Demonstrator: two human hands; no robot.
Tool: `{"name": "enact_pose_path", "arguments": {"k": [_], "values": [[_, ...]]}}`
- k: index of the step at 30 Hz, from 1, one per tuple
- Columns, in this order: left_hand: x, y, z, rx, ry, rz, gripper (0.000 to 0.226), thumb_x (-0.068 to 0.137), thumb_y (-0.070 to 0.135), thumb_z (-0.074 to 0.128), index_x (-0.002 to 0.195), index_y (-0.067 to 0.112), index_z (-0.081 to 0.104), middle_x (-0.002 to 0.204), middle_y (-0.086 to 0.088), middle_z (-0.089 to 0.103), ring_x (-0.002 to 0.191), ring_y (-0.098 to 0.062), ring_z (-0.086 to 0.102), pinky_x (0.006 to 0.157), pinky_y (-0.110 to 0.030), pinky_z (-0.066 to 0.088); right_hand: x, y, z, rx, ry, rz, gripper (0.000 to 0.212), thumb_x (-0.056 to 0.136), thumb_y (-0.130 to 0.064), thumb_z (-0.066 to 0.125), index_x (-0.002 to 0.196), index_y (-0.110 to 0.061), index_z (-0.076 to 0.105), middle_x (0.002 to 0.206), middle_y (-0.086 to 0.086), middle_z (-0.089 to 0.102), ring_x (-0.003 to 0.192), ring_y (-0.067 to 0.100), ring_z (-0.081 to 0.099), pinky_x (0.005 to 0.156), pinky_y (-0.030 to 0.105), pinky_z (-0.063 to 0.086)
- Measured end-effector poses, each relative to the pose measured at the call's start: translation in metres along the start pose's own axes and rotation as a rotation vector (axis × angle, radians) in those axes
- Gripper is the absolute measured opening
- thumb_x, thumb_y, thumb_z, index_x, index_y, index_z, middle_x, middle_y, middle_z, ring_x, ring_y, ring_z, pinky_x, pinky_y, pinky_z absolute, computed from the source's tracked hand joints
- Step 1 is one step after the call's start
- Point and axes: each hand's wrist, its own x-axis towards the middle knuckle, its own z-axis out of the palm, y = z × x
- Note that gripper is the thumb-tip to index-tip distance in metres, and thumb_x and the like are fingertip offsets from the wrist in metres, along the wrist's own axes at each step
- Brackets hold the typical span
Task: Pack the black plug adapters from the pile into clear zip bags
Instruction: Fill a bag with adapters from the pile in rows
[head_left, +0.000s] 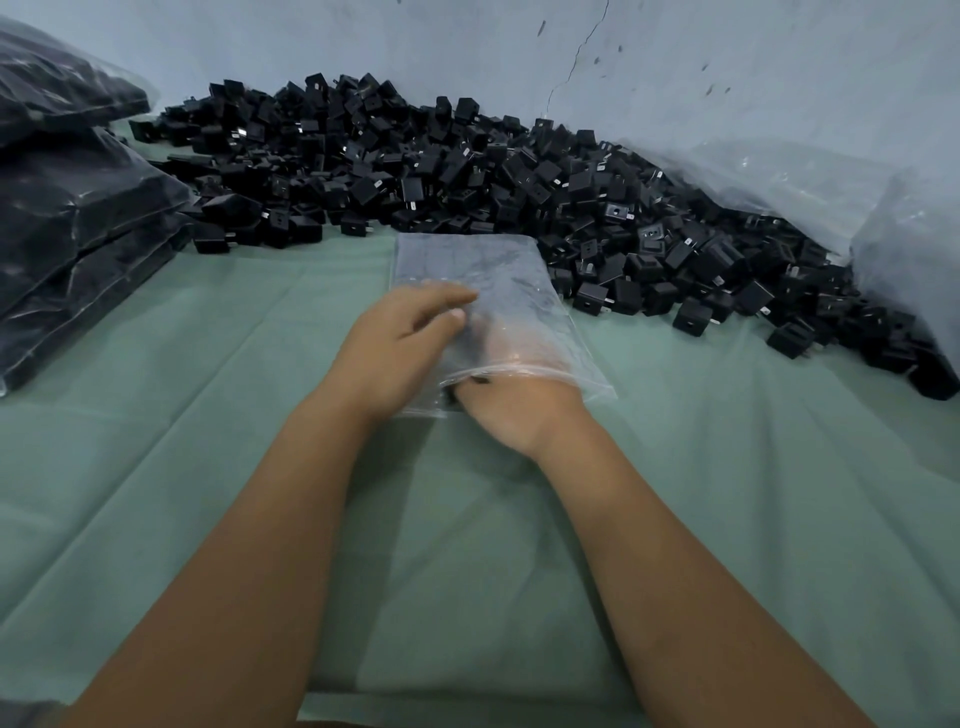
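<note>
A big pile of black plug adapters (467, 171) lies along the wall, from the far left to the right edge. In front of it a clear zip bag (467, 260) lies flat on the green cloth, its mouth towards me. My left hand (400, 353) pinches the bag's upper layer near its left edge, between thumb and fingers. My right hand (519, 410) is pushed into the bag's mouth up to the knuckles, so its fingers show only dimly through the plastic. Dark adapters (470, 387) sit under its thumb and fingers at the mouth.
Large plastic bags full of black adapters (78, 234) are stacked at the left. Crumpled clear plastic (779, 176) lies against the wall at the right, partly over the pile. Green cloth (467, 545) covers the surface in front of me.
</note>
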Motion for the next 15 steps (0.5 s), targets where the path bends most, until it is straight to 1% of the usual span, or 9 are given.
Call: {"name": "enact_pose_path", "arguments": {"k": [2, 3, 4, 6, 8, 10, 11, 13, 15], "values": [[0.001, 0.001, 0.001, 0.215, -0.125, 0.044, 0.050, 0.086, 0.039, 0.041, 0.129, 0.025, 0.064, 0.135, 0.006, 0.060, 0.129, -0.009, 0.048, 0.113, -0.034, 0.033, -0.008, -0.002, 0.003, -0.297, 0.083, -0.094, 0.024, 0.097, -0.036, 0.036, 0.097, -0.027, 0.059, 0.105, 0.005, 0.064, 0.100, 0.027, 0.056, 0.078, 0.032, 0.033], [0.001, 0.001, 0.001, 0.298, -0.159, 0.056, 0.052, 0.086, 0.039, 0.039, 0.128, 0.025, 0.065, 0.138, 0.006, 0.058, 0.132, -0.012, 0.047, 0.115, -0.038, 0.031, -0.013, -0.005, 0.005, -0.406, 0.157, -0.135, 0.030, 0.098, -0.034, 0.033, 0.104, -0.023, 0.060, 0.108, 0.007, 0.064, 0.102, 0.028, 0.057, 0.079, 0.033, 0.034], [0.001, 0.001, 0.001, 0.341, -0.171, 0.062, 0.051, 0.086, 0.039, 0.038, 0.126, 0.025, 0.066, 0.139, 0.006, 0.057, 0.134, -0.013, 0.046, 0.115, -0.040, 0.029, -0.017, -0.009, 0.004, -0.445, 0.220, -0.158, 0.033, 0.099, -0.033, 0.033, 0.108, -0.020, 0.061, 0.110, 0.006, 0.064, 0.101, 0.028, 0.058, 0.076, 0.032, 0.033], [0.002, 0.000, 0.001, 0.380, -0.162, 0.063, 0.044, 0.088, 0.039, 0.043, 0.119, 0.025, 0.071, 0.140, 0.007, 0.056, 0.134, -0.014, 0.044, 0.115, -0.040, 0.028, -0.021, -0.015, 0.000, -0.439, 0.254, -0.178, 0.031, 0.097, -0.031, 0.036, 0.104, -0.020, 0.064, 0.105, 0.003, 0.066, 0.097, 0.025, 0.061, 0.067, 0.028, 0.028], [0.001, 0.000, 0.000, 0.422, -0.168, 0.067, 0.033, 0.094, 0.036, 0.051, 0.116, 0.024, 0.073, 0.143, 0.007, 0.054, 0.136, -0.015, 0.042, 0.114, -0.042, 0.026, -0.022, -0.022, -0.009, -0.411, 0.283, -0.202, 0.027, 0.094, -0.029, 0.039, 0.089, -0.019, 0.064, 0.094, 0.002, 0.068, 0.086, 0.024, 0.063, 0.055, 0.025, 0.021], [0.000, 0.000, 0.000, 0.462, -0.195, 0.084, 0.037, 0.087, 0.037, 0.050, 0.110, 0.023, 0.076, 0.143, 0.006, 0.054, 0.134, -0.019, 0.044, 0.112, -0.044, 0.029, -0.024, -0.024, -0.018, -0.298, 0.404, -0.223, 0.027, 0.090, -0.027, 0.042, 0.068, -0.018, 0.055, 0.075, 0.005, 0.065, 0.065, 0.026, 0.058, 0.050, 0.027, 0.016], [-0.001, 0.001, 0.000, 0.484, -0.203, 0.092, 0.041, 0.080, 0.037, 0.048, 0.106, 0.023, 0.077, 0.142, 0.006, 0.055, 0.132, -0.020, 0.045, 0.110, -0.045, 0.031, -0.025, -0.024, -0.022, -0.197, 0.512, -0.228, 0.027, 0.086, -0.027, 0.042, 0.061, -0.018, 0.048, 0.065, 0.005, 0.060, 0.055, 0.024, 0.049, 0.051, 0.026, 0.017], [-0.002, 0.002, 0.002, 0.529, -0.190, 0.104, 0.034, 0.080, 0.034, 0.051, 0.101, 0.027, 0.077, 0.141, 0.008, 0.055, 0.130, -0.020, 0.046, 0.110, -0.044, 0.031, -0.023, -0.015, -0.029, -0.074, 0.722, -0.198, 0.024, 0.083, -0.029, 0.039, 0.060, -0.022, 0.037, 0.058, 0.000, 0.048, 0.054, 0.018, 0.036, 0.052, 0.025, 0.018], [-0.003, 0.000, 0.005, 0.567, -0.154, 0.129, 0.020, 0.085, 0.028, 0.061, 0.098, 0.031, 0.076, 0.142, 0.010, 0.053, 0.132, -0.017, 0.043, 0.112, -0.039, 0.027, -0.016, 0.006, -0.037, -0.009, 0.794, -0.098, 0.023, 0.086, -0.027, 0.042, 0.064, -0.020, 0.041, 0.065, -0.003, 0.045, 0.060, 0.017, 0.039, 0.052, 0.027, 0.022]]}}
